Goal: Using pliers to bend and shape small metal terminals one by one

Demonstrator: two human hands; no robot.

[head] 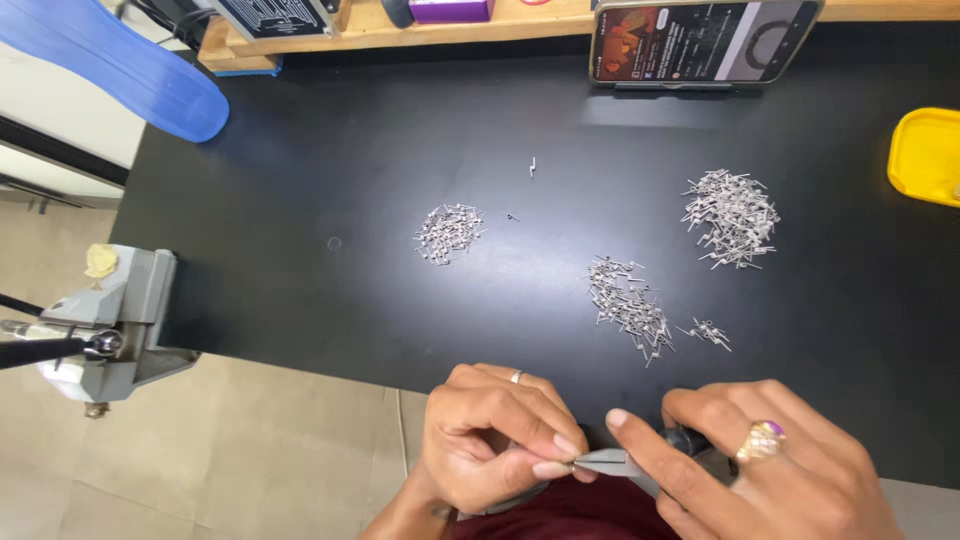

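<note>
My left hand (495,432) pinches a tiny metal pin (572,464) between thumb and fingertips at the table's near edge. My right hand (745,468) grips small grey pliers (612,463), whose jaws meet the pin at my left fingertips. Three heaps of small silver pins lie on the black table: a small pile (447,232) left of centre, a middle pile (630,303) just beyond my hands, and a larger pile (732,215) to the right.
Black table (300,200) with its near edge by my hands. A grey bench vise (110,330) clamps the left edge. A phone (700,40) leans at the back, a yellow tray (928,155) sits far right, a blue plastic piece (110,65) far left.
</note>
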